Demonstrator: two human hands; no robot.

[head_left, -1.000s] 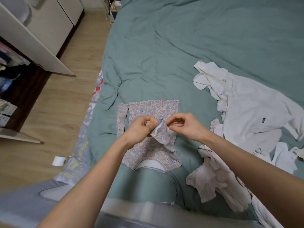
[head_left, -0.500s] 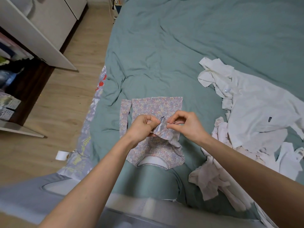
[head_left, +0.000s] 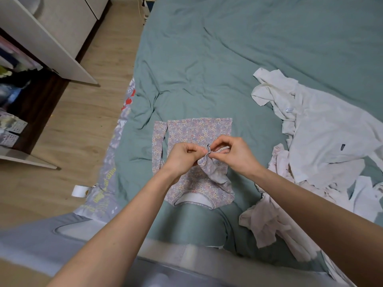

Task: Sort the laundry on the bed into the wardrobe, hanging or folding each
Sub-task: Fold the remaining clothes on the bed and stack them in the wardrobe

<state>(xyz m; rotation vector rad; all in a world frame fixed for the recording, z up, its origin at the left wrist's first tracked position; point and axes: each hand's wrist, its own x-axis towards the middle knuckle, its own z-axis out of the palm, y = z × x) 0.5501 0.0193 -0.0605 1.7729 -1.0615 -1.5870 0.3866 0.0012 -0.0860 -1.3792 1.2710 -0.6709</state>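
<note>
A small floral top (head_left: 199, 133) in lilac print lies flat on the green bed cover (head_left: 228, 59), neckline toward me. One sleeve is folded in over the body. My left hand (head_left: 182, 157) and my right hand (head_left: 232, 152) meet above the top's middle and both pinch the cuff of that sleeve, lifting it slightly. To the right lies a heap of white garments (head_left: 323, 146), with a pale pink garment (head_left: 275, 216) at its near edge. The open wardrobe (head_left: 24, 79) stands at the left across the wooden floor.
A wardrobe door (head_left: 49, 44) swings out over the floor at upper left. Baskets (head_left: 10, 129) sit on the wardrobe's lower shelf. A printed sheet edge (head_left: 112, 162) hangs down the bed's left side, with a white roll (head_left: 78, 191) on the floor beside it.
Both hands have kept their pinch on the sleeve cuff and gathered it into a tighter fold. The view has shifted slightly; the other clothes have not moved.
</note>
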